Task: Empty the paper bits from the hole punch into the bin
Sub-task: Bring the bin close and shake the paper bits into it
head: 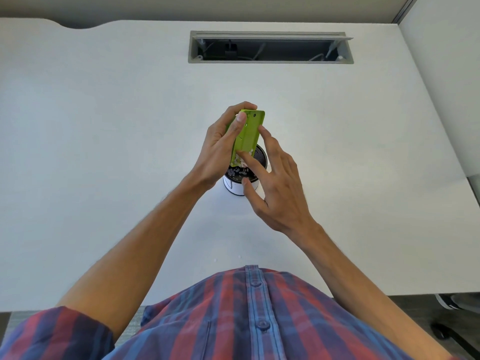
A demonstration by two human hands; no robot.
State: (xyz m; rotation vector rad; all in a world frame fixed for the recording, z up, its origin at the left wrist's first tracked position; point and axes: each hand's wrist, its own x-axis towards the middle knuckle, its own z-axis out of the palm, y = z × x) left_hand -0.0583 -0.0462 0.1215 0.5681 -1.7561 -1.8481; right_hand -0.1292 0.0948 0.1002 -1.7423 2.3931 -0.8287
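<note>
A lime-green hole punch (pixel 250 131) is held upright over a small white bin (pixel 237 187) with a dark inside, standing mid-table. My left hand (pixel 220 146) grips the punch from the left, thumb across its upper face. My right hand (pixel 270 178) touches it with spread fingers: one fingertip rests on the right edge, another presses at the lower end, where the bottom cover is open. White paper bits (pixel 240 162) cluster at that opening, and more lie inside the bin (pixel 235 172).
The white table (pixel 104 126) has a long open cable slot (pixel 270 48) at the back. Two tiny paper bits (pixel 239 256) lie on the table near my body. A partition wall stands at the right.
</note>
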